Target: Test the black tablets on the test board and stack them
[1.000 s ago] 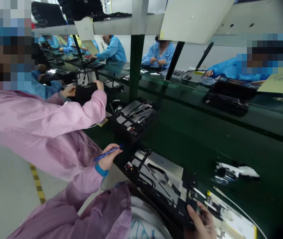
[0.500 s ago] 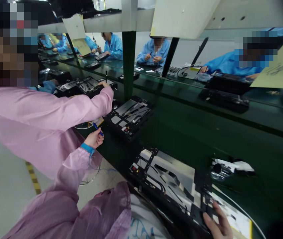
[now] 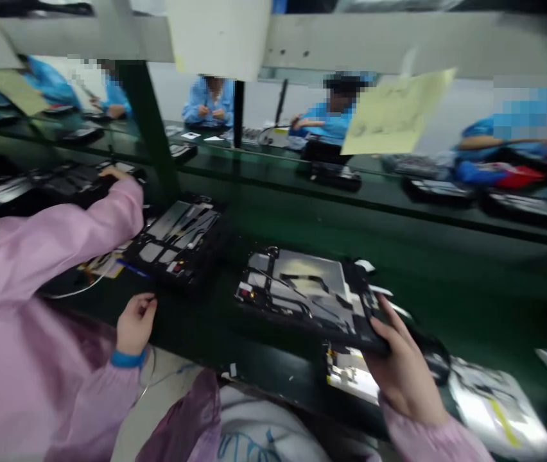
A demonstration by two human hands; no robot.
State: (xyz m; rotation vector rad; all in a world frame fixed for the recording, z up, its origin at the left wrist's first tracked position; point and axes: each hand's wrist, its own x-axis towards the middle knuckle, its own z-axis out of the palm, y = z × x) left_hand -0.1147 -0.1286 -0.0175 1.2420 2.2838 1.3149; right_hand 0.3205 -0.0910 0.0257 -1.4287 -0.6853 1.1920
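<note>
A flat black electronic device (image 3: 309, 282) with silver plates and dark cables exposed hangs slightly tilted above the bench. My right hand (image 3: 406, 366) grips its right end, thumb on top. Beneath that end shows a pale, bright-lit sheet with a yellow edge (image 3: 350, 372). My left hand (image 3: 135, 324), with a blue wristband (image 3: 128, 359), is at the bench's front edge, fingers curled together and nothing visible in them. Past its fingertips lies a blue pen-like tool (image 3: 133, 268). A similar open device (image 3: 180, 240) rests just beyond, to the right of the tool.
At left, a co-worker's pink sleeve (image 3: 61, 237) reaches across the bench toward more black devices (image 3: 61, 179). A silver panel with a yellow strip (image 3: 499, 398) lies at right. Green posts (image 3: 151, 128) and a shelf (image 3: 273, 183) stand behind; people in blue sit beyond.
My right hand has raised the device off the bench and shifted it left. My left hand has let go of the blue tool, which now lies on the bench. The view has turned right.
</note>
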